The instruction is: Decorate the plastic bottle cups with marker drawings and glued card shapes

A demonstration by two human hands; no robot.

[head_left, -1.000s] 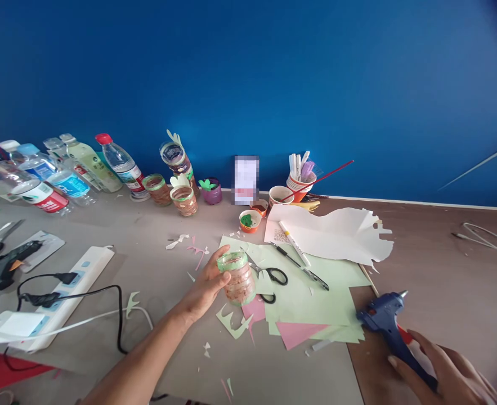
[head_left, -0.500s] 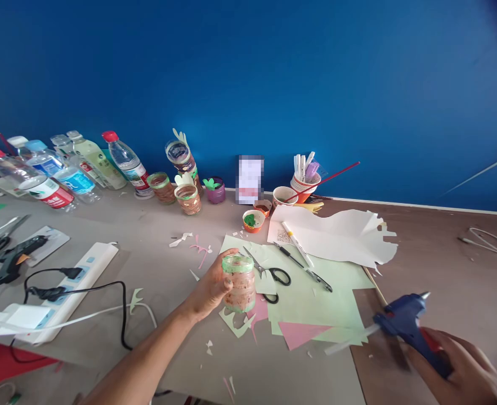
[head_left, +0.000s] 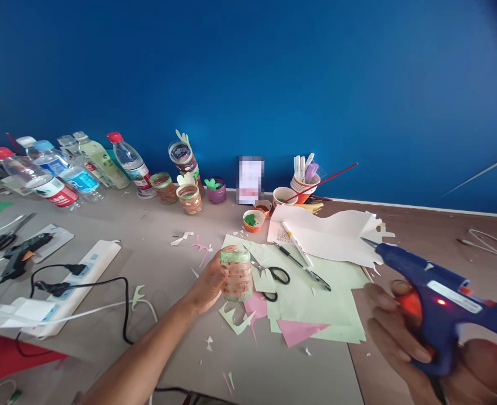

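Note:
My left hand (head_left: 208, 284) is wrapped round a small clear jar (head_left: 236, 275) with a green rim and brown wrapping, held upright just above the green paper (head_left: 316, 298). Raised at the right, my right hand (head_left: 404, 337) grips a blue hot glue gun (head_left: 438, 289), its nozzle pointing left over the white paper (head_left: 336, 233) and a red light glowing on its side. Black-handled scissors (head_left: 273, 277) lie just right of the jar.
Plastic bottles (head_left: 83, 169), decorated jars (head_left: 189, 197) and cups of pens (head_left: 301, 180) line the blue wall. A white power strip (head_left: 79, 275) with black cables and a second glue gun (head_left: 18, 256) lie at the left. Paper scraps litter the table (head_left: 164, 253).
My right hand has lifted the blue glue gun off the table and swung it up toward the camera. My left hand and the jar have barely moved.

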